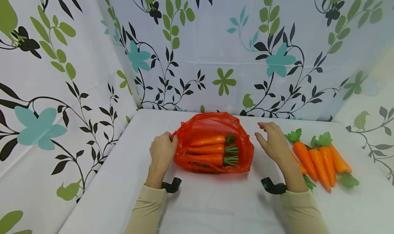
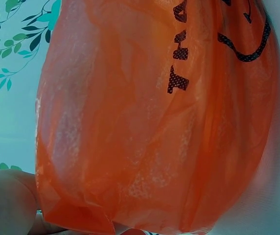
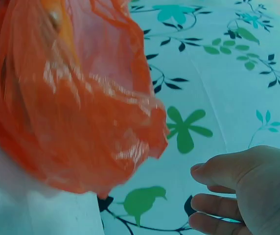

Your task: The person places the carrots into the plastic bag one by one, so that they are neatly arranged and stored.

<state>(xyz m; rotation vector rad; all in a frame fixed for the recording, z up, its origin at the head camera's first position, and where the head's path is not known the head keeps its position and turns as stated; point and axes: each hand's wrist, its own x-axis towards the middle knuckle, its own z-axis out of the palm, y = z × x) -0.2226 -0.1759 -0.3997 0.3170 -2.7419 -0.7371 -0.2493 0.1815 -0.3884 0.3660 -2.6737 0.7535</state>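
Observation:
A red plastic bag (image 1: pixel 212 124) with black lettering stands with its mouth open on the white table. Inside it lie three carrots (image 1: pixel 206 149) side by side, green tops toward the right. My left hand (image 1: pixel 163 148) pinches the bag's left edge between thumb and fingers; in the left wrist view the bag (image 2: pixel 130 137) hides most of that hand. To the right of the bag, my right hand (image 1: pixel 272 140) hovers apart from it, holding nothing. The right wrist view shows its fingers (image 3: pixel 218 205) loosely extended beside the bag (image 3: pixel 81 132).
Several more carrots (image 1: pixel 320 162) with leafy tops lie in a pile on the table's right side, partly behind my right forearm. A patterned curtain (image 1: pixel 200 56) with leaves and flowers hangs behind the white table (image 1: pixel 203 206) and along its left side.

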